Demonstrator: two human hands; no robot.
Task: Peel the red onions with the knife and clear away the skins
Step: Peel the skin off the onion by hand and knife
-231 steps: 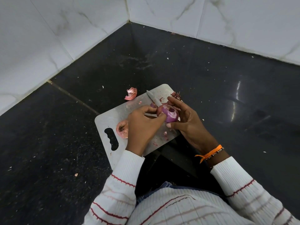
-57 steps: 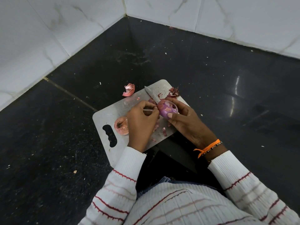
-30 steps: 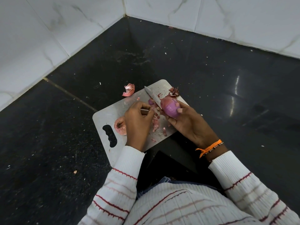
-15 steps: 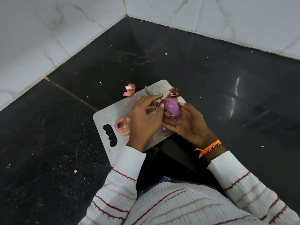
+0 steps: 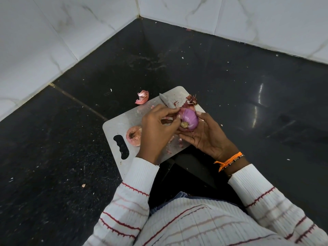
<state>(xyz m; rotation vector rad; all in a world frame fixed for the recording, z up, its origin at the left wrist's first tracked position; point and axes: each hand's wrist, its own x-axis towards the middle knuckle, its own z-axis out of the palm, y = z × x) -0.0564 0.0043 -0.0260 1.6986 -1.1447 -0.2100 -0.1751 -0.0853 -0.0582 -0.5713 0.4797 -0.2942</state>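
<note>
Purple onion [image 5: 189,118] up off the cutting board [image 5: 122,121], root end toward us, mostly bare and glossy — cradled in the right hand [image 5: 205,134], fingers curled under and around it. Left hand [image 5: 156,128] closes in at the onion's left side, fingertips pinching at a flap of skin, and it looks to grip the knife [image 5: 166,102] too, blade poking out beyond. An unpeeled onion [image 5: 134,135] sits on the board, a loose skin [image 5: 142,99] on the black counter [image 5: 230,86] just off its far edge

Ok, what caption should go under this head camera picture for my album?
Two hands peel a purple-red onion above a grey metal cutting board, steel knife held alongside.
</note>
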